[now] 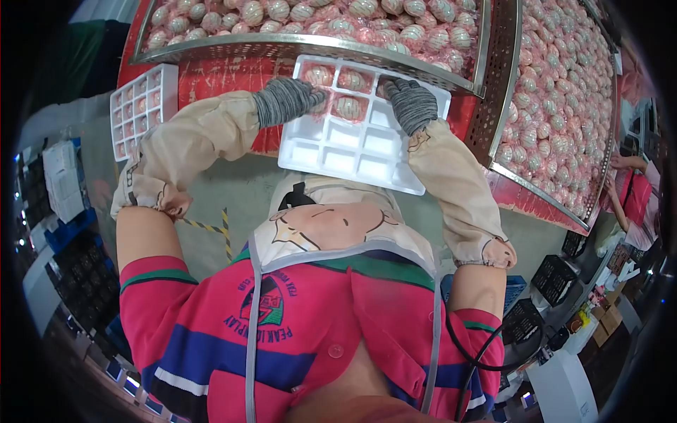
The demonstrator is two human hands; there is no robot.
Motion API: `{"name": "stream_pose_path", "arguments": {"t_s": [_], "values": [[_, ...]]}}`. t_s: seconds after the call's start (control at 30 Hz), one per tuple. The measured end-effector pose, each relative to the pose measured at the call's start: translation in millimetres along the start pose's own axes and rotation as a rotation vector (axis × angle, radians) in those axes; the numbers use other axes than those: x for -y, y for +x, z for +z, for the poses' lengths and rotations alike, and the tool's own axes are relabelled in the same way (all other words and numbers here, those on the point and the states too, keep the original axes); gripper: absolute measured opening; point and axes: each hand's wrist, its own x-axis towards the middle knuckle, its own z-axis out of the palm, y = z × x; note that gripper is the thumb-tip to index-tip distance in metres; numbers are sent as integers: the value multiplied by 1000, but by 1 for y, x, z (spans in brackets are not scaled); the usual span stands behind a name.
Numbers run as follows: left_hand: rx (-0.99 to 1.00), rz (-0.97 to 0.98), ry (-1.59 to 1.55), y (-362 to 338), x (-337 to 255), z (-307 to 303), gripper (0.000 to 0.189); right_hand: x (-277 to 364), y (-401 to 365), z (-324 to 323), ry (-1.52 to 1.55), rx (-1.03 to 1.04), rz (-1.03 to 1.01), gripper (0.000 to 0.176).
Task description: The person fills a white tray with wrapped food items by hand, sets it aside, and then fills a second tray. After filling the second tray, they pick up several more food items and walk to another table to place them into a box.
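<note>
A white compartment tray (303,156) lies tilted in front of me against the metal bin edge. Several round, striped items in clear and pink wrappers fill its upper left compartments, among them a wrapped ball (349,108). My left hand (289,100), in a grey knit glove, has its fingers closed at another wrapped ball (317,111) in the left column. On the tray's upper right, my gloved right hand (411,106) is curled over a compartment. Its fingertips hide most of what is there. The lower compartments hold nothing.
A metal-edged bin (303,44) heaped with wrapped balls stands just beyond the tray; a second large bin (557,120) is at right. Another filled white tray (144,109) stands at left. A person in pink (638,197) works at far right, near black crates (553,278).
</note>
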Motion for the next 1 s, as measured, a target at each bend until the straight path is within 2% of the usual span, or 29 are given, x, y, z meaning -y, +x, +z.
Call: {"name": "stream_pose_path", "arguments": {"t_s": [0.07, 0.1, 0.13, 0.2, 0.23, 0.27, 0.33, 0.37, 0.4, 0.43, 0.47, 0.53, 0.57, 0.6, 0.67, 0.7, 0.77, 0.9, 0.97, 1.0], "values": [[51, 15, 21, 3, -5, -2, 27, 0, 1, -4, 13, 25, 38, 29], [69, -77, -50, 7, -10, -10, 22, -2, -4, -3, 95, -27, -3, 28], [75, -80, -50, 12, -15, -16, 22, 2, -3, -12, 175, -83, -45, 28], [263, -132, -26, 20, -17, -27, 20, -1, 0, -43, 253, -11, -43, 29], [140, -101, 13, 20, -12, -4, 19, -5, 4, -60, 279, -134, -49, 30], [145, -103, 9, 23, -11, -1, 19, -9, 7, -76, 308, -254, -52, 30], [285, -121, 49, 33, -13, 4, 18, -18, 19, -108, 304, -257, 102, 33], [265, -126, 32, 33, -9, 12, 17, -31, 29, -102, 306, -258, 107, 33], [269, -123, 32, 30, -8, 12, 17, -52, 47, -91, 158, -265, 16, 35], [188, -99, 19, 27, -7, 10, 19, -72, 63, -80, 8, -270, -74, 37], [106, -78, 3, 23, -5, 10, 22, -86, 76, -70, 10, -268, -73, 37], [84, -69, -14, 24, -2, 17, 26, -109, 95, -54, -50, -36, -145, 41], [138, -88, 2, 25, -3, 14, 25, -118, 100, -48, -105, -123, -250, 40], [191, -108, 20, 24, -3, 11, 25, -110, 100, -57, -110, -126, -256, 40], [148, -113, 48, 20, -4, 21, 23, -84, 100, -85, -168, 150, -108, 39], [108, -112, 69, 19, -4, 25, 21, -91, 99, -77, -175, 146, -108, 39], [109, -153, 38, 17, -10, 17, 19, -113, 91, -49, -238, -91, -170, 37], [79, -233, 14, 16, -13, 15, 18, -109, 89, -65, -251, -245, -157, 33], [47, -225, -12, 13, -11, 18, 18, -106, 77, -77, 45, -498, -108, 27], [25, -212, -34, 12, -10, 21, 18, -93, 61, -89, 42, -491, -112, 27]]}}
